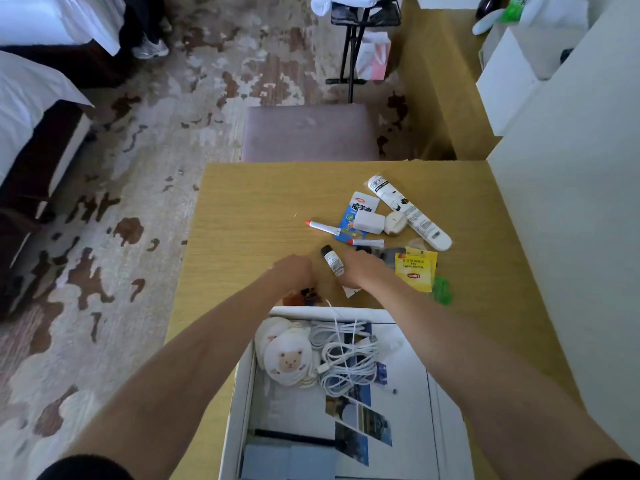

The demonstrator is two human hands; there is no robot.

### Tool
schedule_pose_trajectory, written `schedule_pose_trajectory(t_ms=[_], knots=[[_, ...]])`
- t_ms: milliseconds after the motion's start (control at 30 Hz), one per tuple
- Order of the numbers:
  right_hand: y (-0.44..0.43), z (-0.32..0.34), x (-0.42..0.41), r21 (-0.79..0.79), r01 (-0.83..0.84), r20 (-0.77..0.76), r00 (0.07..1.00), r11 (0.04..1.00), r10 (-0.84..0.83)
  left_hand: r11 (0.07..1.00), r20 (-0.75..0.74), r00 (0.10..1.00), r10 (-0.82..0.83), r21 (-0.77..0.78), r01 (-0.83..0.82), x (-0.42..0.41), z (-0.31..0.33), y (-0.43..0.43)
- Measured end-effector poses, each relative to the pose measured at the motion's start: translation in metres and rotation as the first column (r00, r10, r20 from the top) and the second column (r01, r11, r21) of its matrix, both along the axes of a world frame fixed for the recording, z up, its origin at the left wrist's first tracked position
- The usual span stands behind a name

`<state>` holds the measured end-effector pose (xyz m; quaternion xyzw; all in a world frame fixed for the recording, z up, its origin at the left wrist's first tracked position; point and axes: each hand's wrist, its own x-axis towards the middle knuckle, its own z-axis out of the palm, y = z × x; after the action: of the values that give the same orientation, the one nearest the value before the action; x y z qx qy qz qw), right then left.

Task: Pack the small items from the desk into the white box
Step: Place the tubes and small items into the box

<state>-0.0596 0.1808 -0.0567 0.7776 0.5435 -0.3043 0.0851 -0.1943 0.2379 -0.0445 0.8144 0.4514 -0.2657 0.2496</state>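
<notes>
Both bare arms are reaching over the white box [242, 393], which is sitting at the near edge of the wooden tabletop [249, 202]. The right hand [360, 270] is gripping one small dark-capped bottle [332, 260] with a white label whose print is too small to read. The left hand [294, 271] is curled, knuckles up, over something reddish just beyond the box's far rim; whether it is holding anything cannot be told.

Toward the tabletop's right edge, the remaining small items are lying in a loose cluster. Two yellow tea sachets [417, 271] reading "Lipton" and "Yellow Label Tea" are lying overlapped just right of the right wrist, with a green scrap [442, 289] beside them. Two white tubes with red-orange caps are lying beyond the hands, one [323, 227] toward the middle of the tabletop, the other [367, 242] nearer the right hand. One blue-and-white snack packet [360, 207] bearing Chinese characters is lying under a white charger block [369, 223]. One long white tube [408, 211] with black print and a barcode is lying diagonally toward the far right corner, and a pale round item [394, 223] is touching it.

Inside the box, one bundle of white cables [346, 355] is lying coiled beside round pads [287, 358], the topmost printed with a cartoon bear face, above several photo prints [360, 424].
</notes>
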Motion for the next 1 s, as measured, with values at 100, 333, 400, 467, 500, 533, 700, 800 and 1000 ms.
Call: schedule_pose_trajectory(t_ms=[100,333,400,467,500,533,700,800,1000], knots=[[0.000,-0.010,0.001,-0.031,0.005,0.033,0.999,1.000,-0.004,0.988,0.097,0.989,0.114,-0.117,-0.103,-0.007,0.007,0.006],[-0.011,0.011,0.005,-0.035,0.062,-0.139,0.988,0.997,-0.066,0.846,0.546,0.647,0.533,-0.313,-0.433,-0.041,0.036,0.004],[-0.025,0.035,0.007,0.120,0.116,-0.258,0.963,0.986,-0.082,0.807,0.661,0.480,0.577,-0.368,-0.462,-0.047,0.048,-0.005],[-0.047,0.064,0.005,0.275,0.203,-0.363,0.927,0.940,-0.094,0.791,0.727,0.365,0.581,-0.399,-0.463,-0.052,0.063,-0.017],[-0.061,0.078,0.002,0.358,0.244,-0.411,0.908,0.901,-0.083,0.793,0.747,0.335,0.574,-0.404,-0.456,-0.054,0.071,-0.024],[-0.076,0.091,-0.002,0.430,0.281,-0.457,0.888,0.858,-0.062,0.800,0.767,0.311,0.561,-0.405,-0.444,-0.056,0.079,-0.032],[-0.155,0.131,-0.030,0.541,0.340,-0.514,0.858,0.769,-0.018,0.755,0.805,0.021,0.593,-0.547,-0.360,-0.075,0.114,-0.077],[-0.192,0.127,-0.047,0.478,0.229,-0.465,0.885,0.848,0.023,0.649,0.702,-0.098,0.706,-0.696,-0.308,-0.089,0.117,-0.101],[-0.224,0.077,-0.072,0.261,-0.064,-0.318,0.937,0.963,0.148,0.613,0.624,0.063,0.779,-0.735,-0.289,-0.115,0.094,-0.145]])
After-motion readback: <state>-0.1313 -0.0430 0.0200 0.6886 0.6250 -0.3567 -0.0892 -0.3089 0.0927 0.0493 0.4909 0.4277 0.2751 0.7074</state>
